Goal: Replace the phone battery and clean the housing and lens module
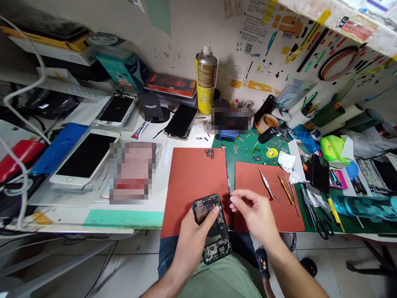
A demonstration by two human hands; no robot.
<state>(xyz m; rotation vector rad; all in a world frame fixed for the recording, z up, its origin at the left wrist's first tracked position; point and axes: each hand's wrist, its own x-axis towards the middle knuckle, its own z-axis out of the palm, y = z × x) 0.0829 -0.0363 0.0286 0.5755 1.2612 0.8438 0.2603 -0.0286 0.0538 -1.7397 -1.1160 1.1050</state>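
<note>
My left hand (pixel 194 236) grips an opened phone (pixel 221 231), its inner parts bare and facing up. The thumb presses on the phone's upper right side, over the front edge of the left red-brown mat (pixel 195 174). Just right of the phone, my right hand (pixel 256 211) has thumb and forefinger pinched together. A thin, dark rod-like tool (pixel 228 176) runs up from near those fingertips along the gap between the mats; whether they hold it is unclear. A small metal phone part (pixel 210 153) lies at the left mat's top.
On the right mat (pixel 248 215) lie a silver screwdriver (pixel 266 182), a gold screwdriver (pixel 285 188) and tweezers. Scissors (pixel 324 228) rest farther right. A yellow spray can (pixel 206 78) stands at the back. Phones, including a white one (pixel 87 155), lie at left.
</note>
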